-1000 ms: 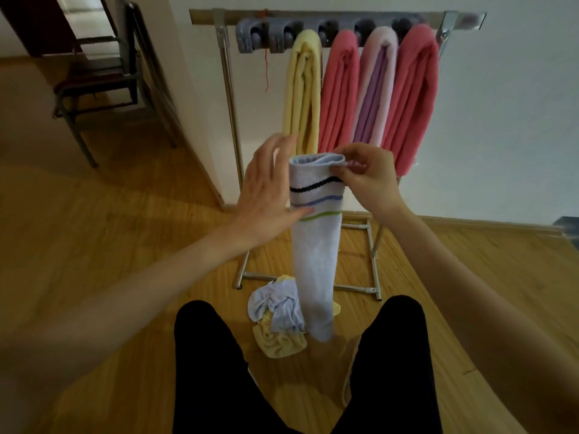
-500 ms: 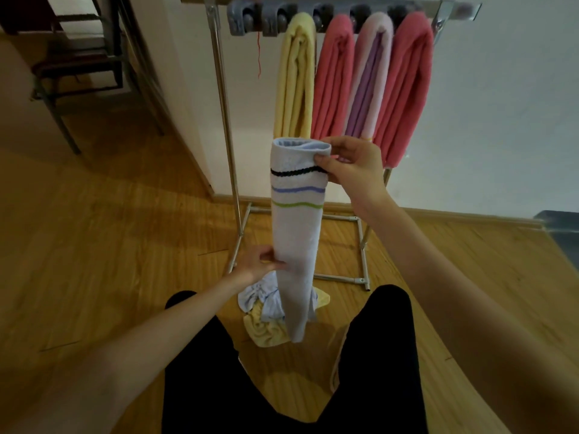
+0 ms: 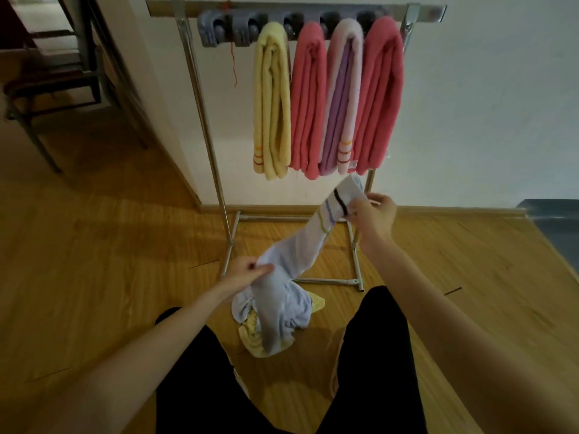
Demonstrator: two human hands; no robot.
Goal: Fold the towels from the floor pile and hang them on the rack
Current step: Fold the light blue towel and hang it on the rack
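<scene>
A white towel (image 3: 305, 249) with black, blue and green stripes, folded into a long strip, stretches slantwise between my hands. My right hand (image 3: 372, 214) pinches its striped upper end, low in front of the rack. My left hand (image 3: 249, 274) grips the strip further down, and the lower end droops over the floor pile (image 3: 250, 338) of pale blue and yellow towels. The metal rack (image 3: 200, 104) stands against the wall with a yellow towel (image 3: 271, 98), two coral towels (image 3: 308, 98) and a pink-purple towel (image 3: 341, 98) hung side by side.
Grey clips (image 3: 216, 28) at the rack's left end hold nothing. A dark metal chair (image 3: 53, 89) stands at the back left. My black-trousered legs (image 3: 376, 355) flank the pile on the wooden floor. A dark mat (image 3: 554, 227) lies at the right.
My right hand has dropped from rack height to low beside the rack's right post, tilting the towel. My left hand has closed on the strip's lower part. The camera now looks further down.
</scene>
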